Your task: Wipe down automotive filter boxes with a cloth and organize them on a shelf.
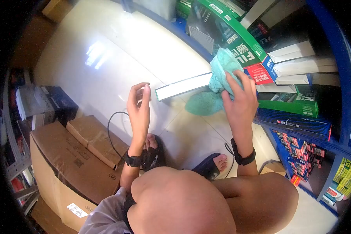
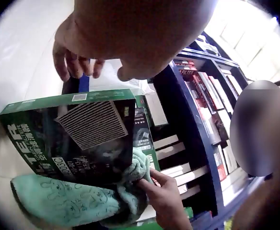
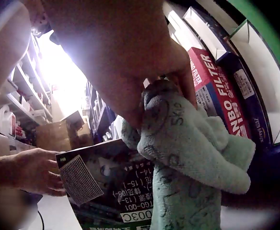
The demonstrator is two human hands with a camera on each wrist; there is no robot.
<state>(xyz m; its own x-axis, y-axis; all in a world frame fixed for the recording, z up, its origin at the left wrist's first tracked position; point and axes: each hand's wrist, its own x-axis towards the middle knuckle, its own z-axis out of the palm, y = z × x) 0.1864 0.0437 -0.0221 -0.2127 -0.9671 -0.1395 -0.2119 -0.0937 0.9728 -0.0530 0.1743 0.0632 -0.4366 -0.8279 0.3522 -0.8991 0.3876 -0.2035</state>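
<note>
My right hand (image 1: 241, 101) grips a mint-green cloth (image 1: 222, 66) at the right end of a filter box (image 1: 183, 87). From the head view the box shows as a narrow bright strip edged in green. Its dark face carries a pleated filter picture and large letters in the left wrist view (image 2: 92, 127). Part of the cloth (image 2: 68, 203) hangs loose along the box, and bunched folds (image 3: 192, 143) cover much of it in the right wrist view. Off the box's left end, my left hand (image 1: 138, 109) is held up with loosely bent fingers and holds nothing.
Blue shelving (image 1: 345, 97) on the right holds more filter boxes, among them a large green one (image 1: 255, 46). To the left stand brown cartons (image 1: 78, 163) beside another shelf. Pale tiled floor (image 1: 105, 43) lies ahead, and a thin cable (image 1: 110, 128) loops near my left wrist.
</note>
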